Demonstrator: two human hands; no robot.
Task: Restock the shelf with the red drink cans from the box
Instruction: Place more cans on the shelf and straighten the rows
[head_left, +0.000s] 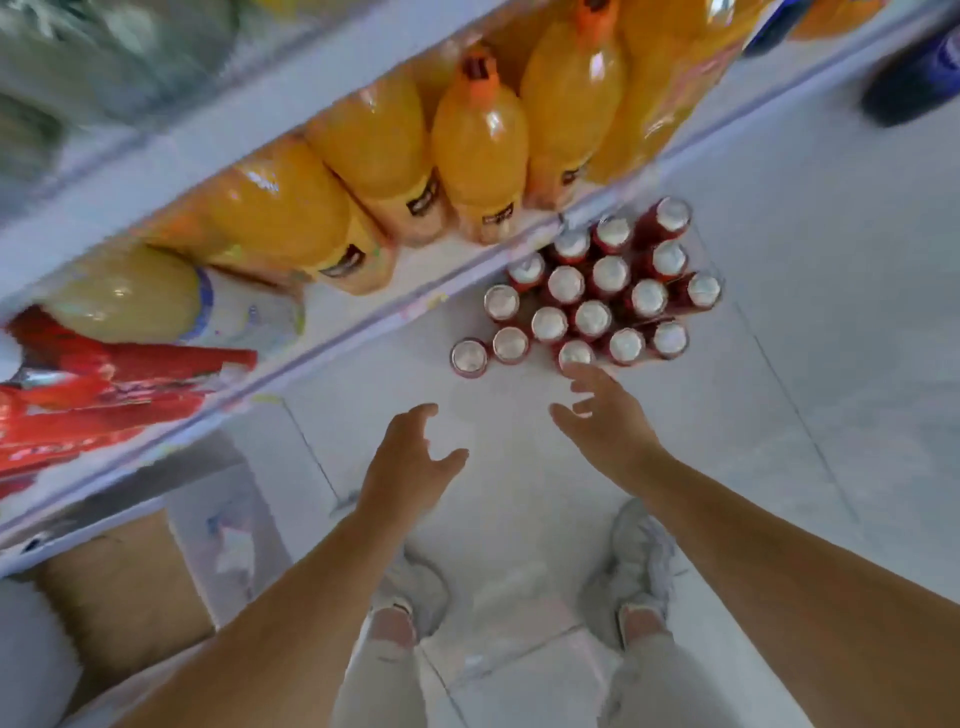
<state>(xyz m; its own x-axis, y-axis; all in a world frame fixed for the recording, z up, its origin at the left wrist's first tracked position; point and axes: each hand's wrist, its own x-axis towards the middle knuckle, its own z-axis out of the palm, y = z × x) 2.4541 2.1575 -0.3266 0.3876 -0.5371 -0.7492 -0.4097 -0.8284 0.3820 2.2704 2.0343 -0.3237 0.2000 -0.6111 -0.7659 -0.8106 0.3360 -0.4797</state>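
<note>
Several red drink cans (592, 296) with silver tops stand upright in a tight cluster on the white tiled floor, beside the foot of the shelf (332, 322). My right hand (602, 415) reaches down with fingers spread, its fingertips just short of the nearest can (575, 354). My left hand (410, 457) hangs lower and to the left, fingers apart, holding nothing. No box around the cans is clearly visible.
Orange drink bottles (478, 140) fill the shelf above the cans, with a pale yellow bottle (124, 296) and red packets (93, 395) further left. A brown cardboard box (124, 587) sits under the shelf at lower left. My two shoes (639, 566) stand on the tiles.
</note>
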